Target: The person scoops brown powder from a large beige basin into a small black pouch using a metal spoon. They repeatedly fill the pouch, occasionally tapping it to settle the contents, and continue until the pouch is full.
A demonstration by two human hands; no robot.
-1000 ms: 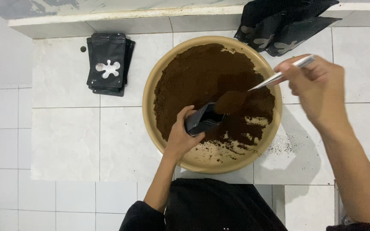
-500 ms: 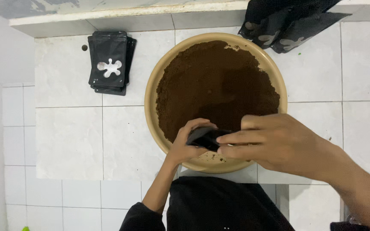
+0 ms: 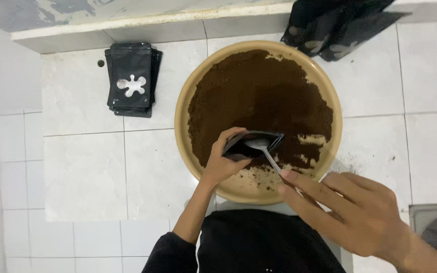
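Left hand: the left hand (image 3: 222, 161) is closed around a small black pouch (image 3: 253, 143), fingers wrapped on its near side and thumb on top, holding it with the mouth open over the bowl.
Right hand: the right hand (image 3: 352, 212) pinches the handle of a metal spoon (image 3: 265, 150) between thumb and fingers, which are extended and close together.
Spoon: the handle runs from the right fingertips up and left; the head of the spoon sits at the open mouth of the pouch. Whether the head carries powder cannot be told.
Pouch: held just above the near part of the bowl, over the edge of the powder.
Bowl: a wide, round, tan bowl (image 3: 188, 146) stands on the white tiled counter (image 3: 82, 167).
Powder: dark brown powder (image 3: 259, 96) covers most of the bowl floor; the near rim side shows bare patches with loose crumbs.
Stack of pouches: a flat stack of black pouches (image 3: 131, 78) with a white splash-shaped mark lies on the counter, left of the bowl and well apart from it.
Loose pouches: more black pouches (image 3: 337, 28) lie in a heap at the top right, just beyond the bowl rim.
Counter right of bowl: a few scattered specks of powder on the tile.
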